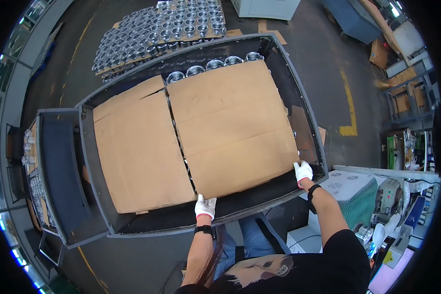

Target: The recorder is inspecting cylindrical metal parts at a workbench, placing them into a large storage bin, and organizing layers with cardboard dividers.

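Note:
A large brown cardboard sheet (230,122) lies over the right part of a big dark metal bin. My left hand (205,208), in a white glove, grips this sheet at its near left corner. At the near right corner, my gloved right hand (303,172) is closed on the edge of the same sheet. Some fingers are hidden beneath the cardboard. Left of it rests a second cardboard sheet (137,152), with a narrow gap between the two. Shiny round metal parts (214,64) show in a row past the far edge of the right sheet.
The bin's raised metal rim (304,93) surrounds the sheets. Beyond it, many similar metal parts (181,24) stand on layered cardboard. On the left is another dark bin (63,166). A cluttered workbench (357,179) with a green mesh stands at my right.

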The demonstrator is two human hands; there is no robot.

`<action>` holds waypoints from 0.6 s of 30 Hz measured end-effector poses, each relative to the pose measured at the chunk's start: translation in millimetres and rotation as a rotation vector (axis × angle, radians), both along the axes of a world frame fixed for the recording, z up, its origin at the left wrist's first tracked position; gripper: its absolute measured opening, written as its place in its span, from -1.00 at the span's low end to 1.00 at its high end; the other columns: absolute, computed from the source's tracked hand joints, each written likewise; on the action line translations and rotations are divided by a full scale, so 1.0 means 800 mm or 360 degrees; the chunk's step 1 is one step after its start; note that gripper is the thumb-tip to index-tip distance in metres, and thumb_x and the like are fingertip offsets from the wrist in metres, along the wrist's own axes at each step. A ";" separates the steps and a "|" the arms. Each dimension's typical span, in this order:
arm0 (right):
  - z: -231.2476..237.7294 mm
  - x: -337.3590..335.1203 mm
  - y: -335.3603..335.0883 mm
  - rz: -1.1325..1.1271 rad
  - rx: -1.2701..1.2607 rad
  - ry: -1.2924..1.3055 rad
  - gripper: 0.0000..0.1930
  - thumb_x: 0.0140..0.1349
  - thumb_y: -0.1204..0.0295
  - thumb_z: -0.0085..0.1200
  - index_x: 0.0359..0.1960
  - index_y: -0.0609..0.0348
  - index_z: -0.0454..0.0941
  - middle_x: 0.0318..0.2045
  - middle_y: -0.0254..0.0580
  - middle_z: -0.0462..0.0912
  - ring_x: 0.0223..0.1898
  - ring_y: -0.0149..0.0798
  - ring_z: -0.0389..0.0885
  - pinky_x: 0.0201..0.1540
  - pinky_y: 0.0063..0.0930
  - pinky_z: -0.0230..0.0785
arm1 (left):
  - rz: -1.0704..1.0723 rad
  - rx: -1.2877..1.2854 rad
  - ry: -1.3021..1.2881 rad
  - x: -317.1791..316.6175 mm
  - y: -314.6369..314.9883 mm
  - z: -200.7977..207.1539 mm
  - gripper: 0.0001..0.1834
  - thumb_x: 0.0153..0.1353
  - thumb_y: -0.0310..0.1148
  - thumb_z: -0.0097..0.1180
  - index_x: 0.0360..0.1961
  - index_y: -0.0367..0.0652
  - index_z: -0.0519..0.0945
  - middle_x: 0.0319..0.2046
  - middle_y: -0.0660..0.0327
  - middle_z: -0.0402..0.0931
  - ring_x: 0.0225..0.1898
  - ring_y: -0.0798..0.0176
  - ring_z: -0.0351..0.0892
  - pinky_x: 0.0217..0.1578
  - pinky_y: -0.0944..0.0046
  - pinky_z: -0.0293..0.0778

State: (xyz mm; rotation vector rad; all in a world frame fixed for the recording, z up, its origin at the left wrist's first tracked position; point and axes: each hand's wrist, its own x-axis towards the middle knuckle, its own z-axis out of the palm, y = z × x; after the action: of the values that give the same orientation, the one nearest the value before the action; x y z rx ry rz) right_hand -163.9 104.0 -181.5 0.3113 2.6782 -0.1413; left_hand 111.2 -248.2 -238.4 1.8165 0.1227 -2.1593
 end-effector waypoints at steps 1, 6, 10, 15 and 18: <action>0.001 0.000 -0.002 0.0016 0.0005 -0.0008 -0.44 0.32 0.00 0.00 0.13 0.22 0.52 0.10 0.08 0.58 0.14 0.05 0.53 0.19 -0.17 0.35 | -0.0012 0.0007 0.0003 -0.001 0.000 0.001 -0.65 0.42 -0.21 0.00 0.11 -0.16 0.48 0.09 0.12 0.53 0.13 0.00 0.52 0.11 -0.15 0.52; 0.006 0.002 -0.009 0.0022 -0.0005 0.0064 -0.46 0.32 0.02 0.01 0.11 0.23 0.53 0.06 0.08 0.60 0.10 0.05 0.55 0.17 -0.17 0.37 | -0.0040 -0.0031 -0.0013 -0.006 -0.003 0.000 -0.64 0.42 -0.18 0.01 0.11 -0.14 0.49 0.07 0.13 0.54 0.11 0.02 0.54 0.09 -0.13 0.53; 0.005 0.003 -0.007 0.0015 -0.0003 0.0072 -0.47 0.32 0.02 0.01 0.09 0.23 0.55 0.03 0.07 0.62 0.08 0.05 0.57 0.15 -0.17 0.39 | -0.0115 0.0003 -0.0032 -0.004 -0.006 -0.004 -0.62 0.41 -0.14 0.02 0.10 -0.15 0.48 0.08 0.13 0.53 0.12 0.02 0.53 0.08 -0.14 0.53; 0.003 0.006 -0.008 0.0005 0.0047 0.0155 -0.50 0.31 0.02 0.02 0.06 0.19 0.57 -0.01 0.06 0.64 0.05 0.04 0.59 0.11 -0.16 0.41 | -0.0124 -0.0022 -0.0051 -0.001 -0.002 -0.003 -0.61 0.40 -0.13 0.03 0.10 -0.15 0.48 0.10 0.12 0.51 0.13 0.01 0.52 0.10 -0.15 0.52; 0.000 0.006 -0.006 0.0025 0.0029 0.0162 -0.52 0.31 0.03 0.01 0.03 0.18 0.58 -0.04 0.06 0.65 0.02 0.06 0.60 0.08 -0.14 0.42 | -0.0120 -0.0021 -0.0028 -0.001 -0.001 0.000 -0.60 0.40 -0.12 0.03 0.12 -0.14 0.47 0.10 0.13 0.51 0.13 0.01 0.52 0.11 -0.13 0.52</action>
State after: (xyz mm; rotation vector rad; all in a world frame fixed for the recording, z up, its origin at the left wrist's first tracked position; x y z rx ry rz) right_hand -159.5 99.1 -181.9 0.2961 2.7834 -0.1309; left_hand 110.1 -249.2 -238.5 1.8608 0.0366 -2.1886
